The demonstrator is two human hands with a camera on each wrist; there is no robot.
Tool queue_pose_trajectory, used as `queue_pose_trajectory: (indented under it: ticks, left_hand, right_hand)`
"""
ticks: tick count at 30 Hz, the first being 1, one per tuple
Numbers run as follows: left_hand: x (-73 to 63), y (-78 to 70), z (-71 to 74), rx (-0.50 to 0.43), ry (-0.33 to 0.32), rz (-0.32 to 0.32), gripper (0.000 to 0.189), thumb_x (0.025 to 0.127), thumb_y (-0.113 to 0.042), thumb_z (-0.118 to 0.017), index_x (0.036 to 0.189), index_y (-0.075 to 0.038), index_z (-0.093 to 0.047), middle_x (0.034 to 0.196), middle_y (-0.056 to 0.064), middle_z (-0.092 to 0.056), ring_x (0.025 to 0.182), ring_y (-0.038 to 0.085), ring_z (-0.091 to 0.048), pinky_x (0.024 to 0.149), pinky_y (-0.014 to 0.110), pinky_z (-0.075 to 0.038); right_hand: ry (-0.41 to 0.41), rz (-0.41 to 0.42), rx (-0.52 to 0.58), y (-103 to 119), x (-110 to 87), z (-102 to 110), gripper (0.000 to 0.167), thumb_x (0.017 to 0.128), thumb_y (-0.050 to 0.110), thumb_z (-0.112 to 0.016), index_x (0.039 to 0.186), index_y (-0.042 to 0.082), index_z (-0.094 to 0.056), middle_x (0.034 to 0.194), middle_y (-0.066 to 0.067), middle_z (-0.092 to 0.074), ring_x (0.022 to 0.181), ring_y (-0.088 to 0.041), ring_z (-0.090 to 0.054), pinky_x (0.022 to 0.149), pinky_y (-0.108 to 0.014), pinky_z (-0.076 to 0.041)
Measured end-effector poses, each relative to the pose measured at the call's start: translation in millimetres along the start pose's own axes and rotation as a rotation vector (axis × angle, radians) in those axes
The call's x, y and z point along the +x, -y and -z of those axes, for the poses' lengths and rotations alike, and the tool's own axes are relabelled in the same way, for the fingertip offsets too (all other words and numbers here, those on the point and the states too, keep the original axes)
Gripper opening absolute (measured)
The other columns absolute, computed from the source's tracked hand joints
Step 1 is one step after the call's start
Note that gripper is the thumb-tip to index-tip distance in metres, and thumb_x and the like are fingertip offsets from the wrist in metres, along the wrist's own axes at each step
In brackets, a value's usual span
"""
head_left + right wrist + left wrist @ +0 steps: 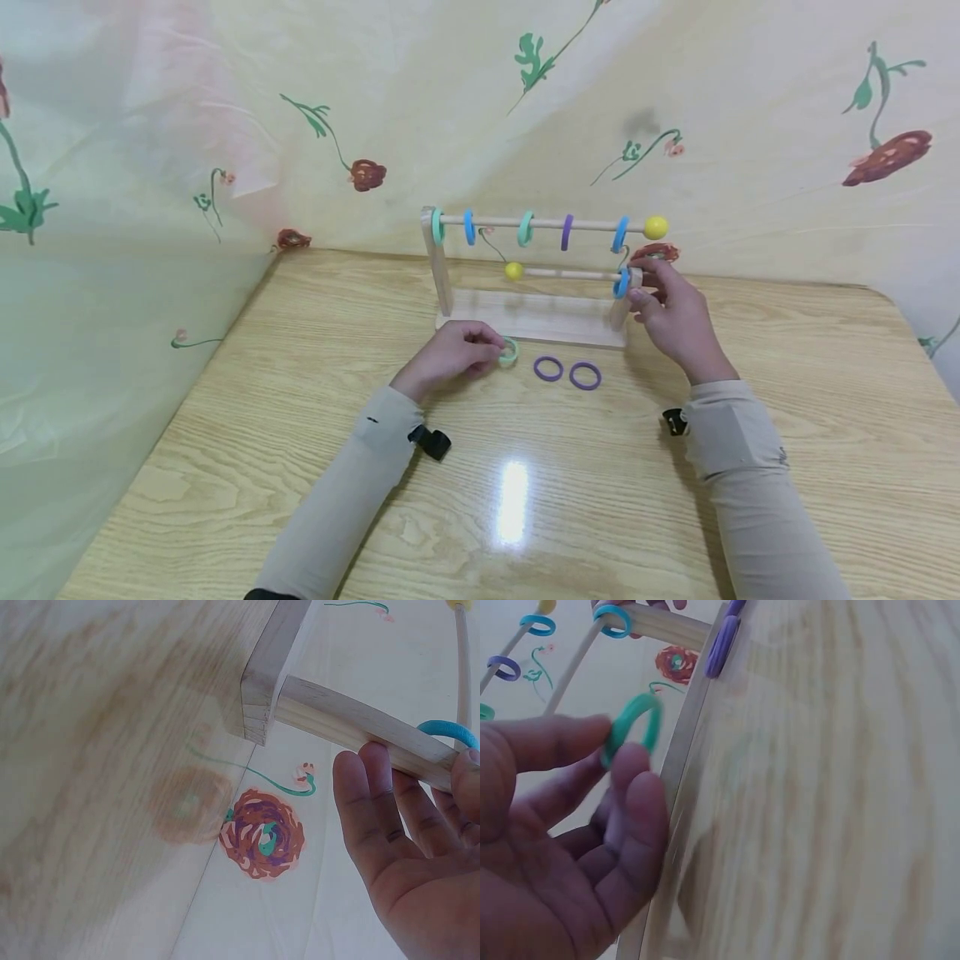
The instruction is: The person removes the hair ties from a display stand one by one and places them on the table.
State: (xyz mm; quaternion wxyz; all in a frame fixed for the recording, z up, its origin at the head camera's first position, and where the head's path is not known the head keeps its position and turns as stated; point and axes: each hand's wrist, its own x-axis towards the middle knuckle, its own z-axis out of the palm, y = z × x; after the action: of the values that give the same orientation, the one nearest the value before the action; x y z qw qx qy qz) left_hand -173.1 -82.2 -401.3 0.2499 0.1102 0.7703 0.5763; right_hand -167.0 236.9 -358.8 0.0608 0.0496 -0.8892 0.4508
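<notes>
Ring (620, 729) pinched in left hand (463, 346); right hand (677, 317) grips short post (337, 720).
A slack pinch could drop it; a tug, topple the stand (532, 318).

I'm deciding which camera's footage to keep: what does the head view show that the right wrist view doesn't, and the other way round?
Only the head view shows the left hand pinching a green ring, two purple rings on the table, and the upper rod with five rings.

Only the right wrist view shows the right hand from its palm side and a red flower's reflection.

Both share that hand at the short post, the blue ring and the lower rod.
</notes>
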Motion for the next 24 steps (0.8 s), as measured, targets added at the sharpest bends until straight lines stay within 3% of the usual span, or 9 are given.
queue_pose_trajectory:
  ticks: [4,9,19,24]
  left_hand:
    - [-3.1,0.1,0.1,0.048,0.104,0.049,0.013,0.099,-0.008,-0.064,0.109,-0.002,-0.070,0.079,0.009,-0.061,0.068,0.017,-0.055,0.060,0.026,-0.050]
    - [-5.2,-2.0,-2.1,0.119,0.153,0.074,0.016,0.099,-0.010,-0.064,0.113,-0.004,-0.068,0.075,0.007,-0.058,0.063,0.016,-0.054,0.056,0.025,-0.049]
    - [-6.3,-5.2,-7.1,0.152,0.174,0.046,0.045,0.096,-0.006,-0.064,0.140,-0.007,-0.055,0.070,0.005,-0.054,0.057,0.016,-0.050,0.050,0.025,-0.043]
    - [-4.1,-7.2,-10.0,0.203,0.154,0.033,0.040,0.095,-0.007,-0.065,0.134,-0.006,-0.058,0.066,0.005,-0.056,0.056,0.015,-0.051,0.051,0.025,-0.045]
  right_hand:
    - [0.004,-0.006,0.000,0.1,-1.1,-0.4,0.041,0.105,0.005,-0.053,0.145,0.003,-0.047,0.126,-0.028,-0.060,0.094,-0.035,-0.064,0.068,-0.016,-0.054]
    - [0.008,-0.014,-0.004,0.3,-1.7,-0.6,0.042,0.105,0.006,-0.053,0.147,0.003,-0.045,0.127,-0.029,-0.059,0.095,-0.035,-0.064,0.069,-0.017,-0.054]
    - [0.008,-0.018,0.002,0.9,-2.8,-0.8,0.043,0.106,0.008,-0.053,0.147,0.004,-0.045,0.127,-0.029,-0.059,0.096,-0.034,-0.063,0.069,-0.015,-0.053]
    - [0.009,-0.010,0.003,0.5,-1.9,-0.6,0.043,0.105,0.007,-0.053,0.148,0.003,-0.044,0.128,-0.029,-0.059,0.098,-0.035,-0.064,0.070,-0.016,-0.054]
